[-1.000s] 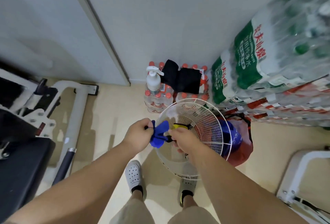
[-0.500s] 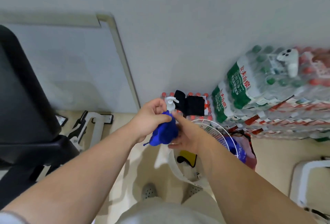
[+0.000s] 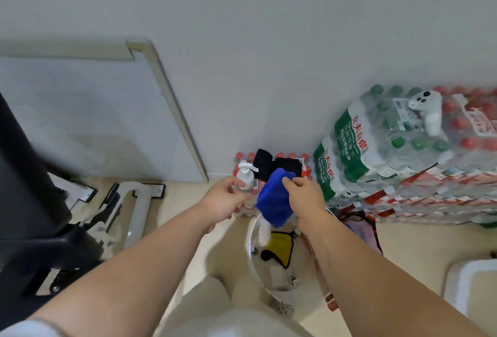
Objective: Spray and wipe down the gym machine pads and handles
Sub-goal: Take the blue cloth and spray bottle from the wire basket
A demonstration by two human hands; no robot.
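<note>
My right hand (image 3: 305, 195) pinches a blue cloth (image 3: 273, 202), which hangs in front of me above a white wire basket (image 3: 254, 261). My left hand (image 3: 224, 199) is off the cloth, its fingers loosely curled just in front of a white pump spray bottle (image 3: 244, 174); I see nothing held in it. The bottle stands on a pack of red-capped bottles by the wall. The gym machine's black pad (image 3: 24, 175) and white frame (image 3: 135, 207) are on the left.
A yellow cloth (image 3: 279, 242) lies in the basket. Black fabric (image 3: 271, 166) sits behind the spray bottle. Stacked packs of water bottles (image 3: 376, 153) fill the right side, with a white controller (image 3: 427, 110) on top. A white object (image 3: 470, 285) is at lower right.
My left hand has let go of the blue cloth and moved left toward the spray bottle. My right hand now holds the cloth alone. The view has tilted up slightly.
</note>
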